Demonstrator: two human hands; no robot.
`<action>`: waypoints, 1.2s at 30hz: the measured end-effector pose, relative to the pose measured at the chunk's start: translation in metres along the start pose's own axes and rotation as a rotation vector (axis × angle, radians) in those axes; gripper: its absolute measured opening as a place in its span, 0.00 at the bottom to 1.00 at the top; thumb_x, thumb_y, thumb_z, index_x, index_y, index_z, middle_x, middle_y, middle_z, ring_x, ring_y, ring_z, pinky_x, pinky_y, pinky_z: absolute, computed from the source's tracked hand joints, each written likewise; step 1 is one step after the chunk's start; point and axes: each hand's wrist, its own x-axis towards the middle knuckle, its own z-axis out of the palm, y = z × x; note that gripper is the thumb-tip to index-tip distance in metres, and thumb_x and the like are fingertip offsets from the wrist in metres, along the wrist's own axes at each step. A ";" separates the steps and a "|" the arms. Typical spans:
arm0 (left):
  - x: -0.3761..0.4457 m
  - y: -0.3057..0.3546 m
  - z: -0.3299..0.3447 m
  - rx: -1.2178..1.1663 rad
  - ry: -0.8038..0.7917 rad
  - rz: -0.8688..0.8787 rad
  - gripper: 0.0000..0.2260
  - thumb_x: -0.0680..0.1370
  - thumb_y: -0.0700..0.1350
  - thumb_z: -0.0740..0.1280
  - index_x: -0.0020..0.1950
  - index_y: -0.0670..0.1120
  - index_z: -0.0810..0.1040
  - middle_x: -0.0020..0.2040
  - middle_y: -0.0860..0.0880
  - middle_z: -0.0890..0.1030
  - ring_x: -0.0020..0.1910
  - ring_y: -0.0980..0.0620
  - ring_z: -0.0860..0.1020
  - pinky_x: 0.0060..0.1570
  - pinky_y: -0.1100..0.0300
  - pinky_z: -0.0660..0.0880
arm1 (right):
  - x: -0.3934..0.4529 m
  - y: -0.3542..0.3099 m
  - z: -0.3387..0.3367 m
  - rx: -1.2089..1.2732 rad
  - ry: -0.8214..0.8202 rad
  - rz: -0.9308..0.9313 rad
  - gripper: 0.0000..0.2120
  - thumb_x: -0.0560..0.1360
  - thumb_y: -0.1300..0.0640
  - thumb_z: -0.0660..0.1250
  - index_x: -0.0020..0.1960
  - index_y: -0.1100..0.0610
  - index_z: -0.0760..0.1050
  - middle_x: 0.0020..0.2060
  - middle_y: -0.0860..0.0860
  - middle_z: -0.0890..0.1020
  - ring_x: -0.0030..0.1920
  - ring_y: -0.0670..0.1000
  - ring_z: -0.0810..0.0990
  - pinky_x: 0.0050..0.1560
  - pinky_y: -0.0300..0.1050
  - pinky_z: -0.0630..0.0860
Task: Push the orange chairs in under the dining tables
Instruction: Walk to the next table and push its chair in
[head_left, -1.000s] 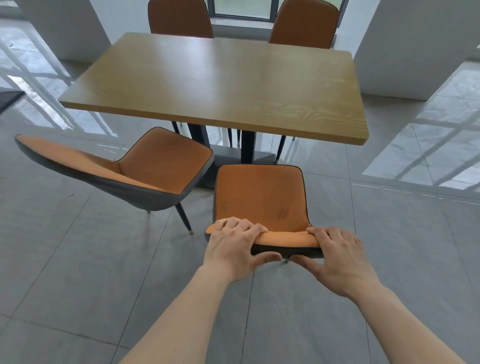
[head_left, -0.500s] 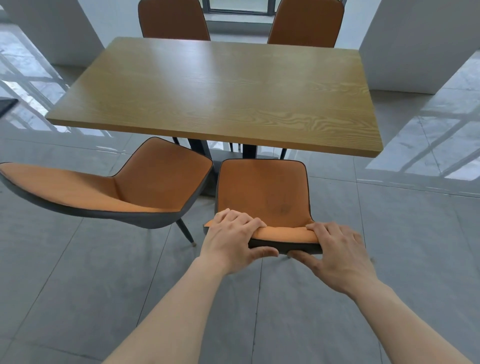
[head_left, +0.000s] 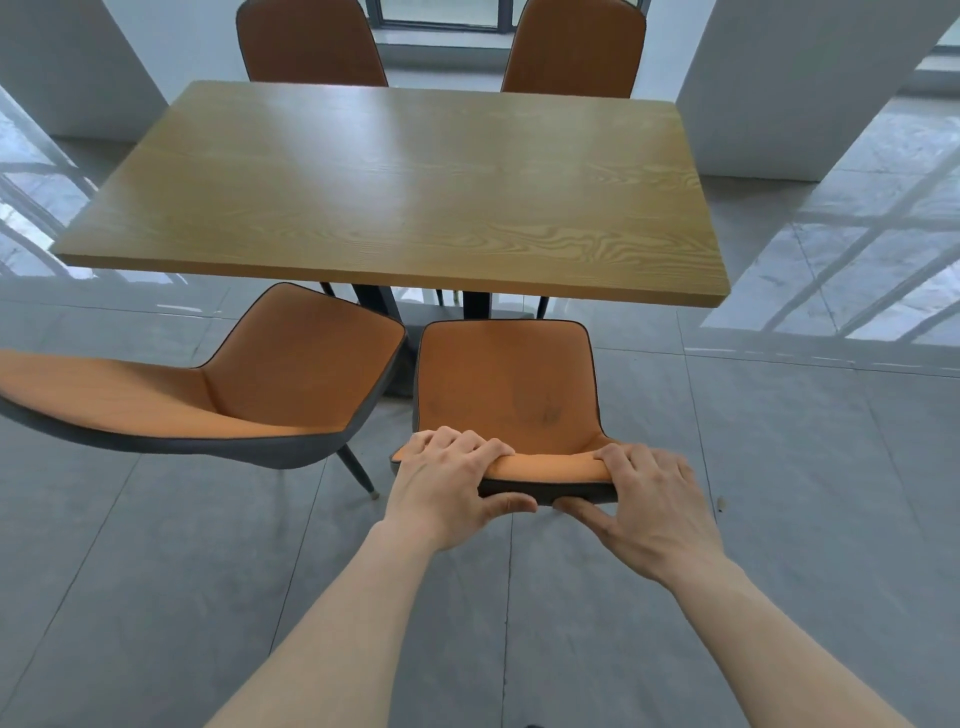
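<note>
Gripping the orange chair (head_left: 506, 387) backrest with both hands (head_left: 451, 491) (head_left: 652, 512), you risked clipping the skewed neighbouring chair (head_left: 291, 374) while pushing under the surface (head_left: 395, 182).

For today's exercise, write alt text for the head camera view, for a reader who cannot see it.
Both hands, left hand and right hand, grip the backrest top of an orange chair facing a wooden dining table. A second chair sits angled to its left; two more stand across the table.

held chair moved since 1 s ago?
Yes. The held chair went forward, toward the table; the floor gap between seat and table edge has nearly closed.
</note>
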 end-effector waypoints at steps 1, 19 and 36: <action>-0.002 -0.004 -0.001 -0.003 -0.007 0.007 0.32 0.72 0.80 0.53 0.69 0.64 0.70 0.64 0.59 0.77 0.64 0.52 0.71 0.71 0.47 0.62 | -0.002 -0.005 0.001 -0.003 0.002 0.008 0.43 0.69 0.18 0.46 0.68 0.46 0.71 0.61 0.49 0.78 0.62 0.54 0.75 0.69 0.53 0.69; -0.036 -0.051 -0.010 0.028 -0.010 0.023 0.38 0.70 0.80 0.49 0.73 0.62 0.69 0.65 0.58 0.77 0.63 0.52 0.73 0.69 0.50 0.65 | -0.028 -0.068 0.017 0.036 0.006 0.127 0.45 0.67 0.17 0.45 0.69 0.45 0.70 0.63 0.48 0.77 0.65 0.55 0.72 0.71 0.53 0.67; -0.028 -0.035 -0.001 0.053 0.039 -0.011 0.40 0.68 0.81 0.45 0.70 0.62 0.71 0.63 0.58 0.79 0.61 0.51 0.75 0.66 0.51 0.68 | -0.015 -0.043 0.015 0.044 -0.024 0.058 0.48 0.63 0.14 0.37 0.68 0.42 0.67 0.59 0.46 0.76 0.60 0.53 0.73 0.67 0.54 0.68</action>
